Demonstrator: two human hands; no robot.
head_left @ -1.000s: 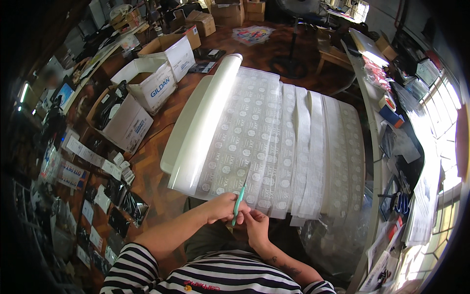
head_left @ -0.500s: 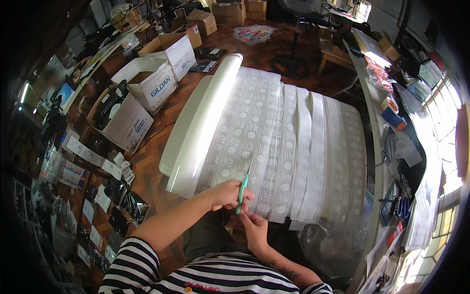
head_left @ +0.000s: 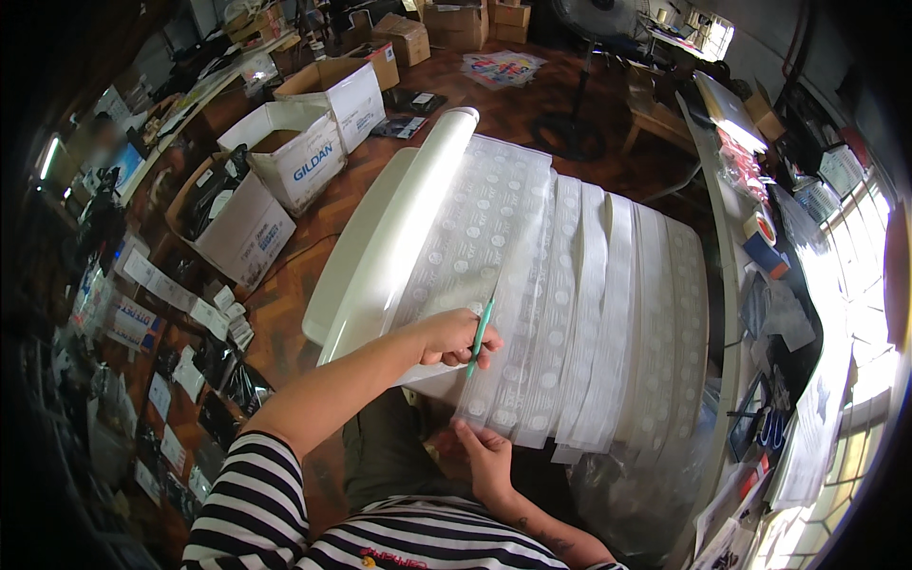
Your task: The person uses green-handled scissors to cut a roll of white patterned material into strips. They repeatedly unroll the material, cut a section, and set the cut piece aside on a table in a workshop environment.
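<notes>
My left hand (head_left: 454,337) is closed around a slim green pen-shaped tool (head_left: 483,334), possibly a cutter; its tip points away from me over the film, and its blade does not show clearly. Beneath it lies a wide sheet of printed translucent film (head_left: 480,223), covered in rows of small white marks. My right hand (head_left: 487,456) pinches the near edge of a film strip (head_left: 494,404), just below the tool. Left of the tool, the near edge of the film sits apart from this strip. A thick white roll (head_left: 404,233) runs along the sheet's left side.
Several film strips (head_left: 617,313) lie side by side on the right of the white table (head_left: 328,294). Open cardboard boxes (head_left: 285,161) stand on the floor at left, near scattered packets (head_left: 171,408). A cluttered side table (head_left: 712,199) borders the right; a standing fan (head_left: 575,95) is behind.
My left hand has moved the green tool away from me and slightly right, up the film. My right hand stays near the front edge, and a gap now shows between the strip and the film beside it.
</notes>
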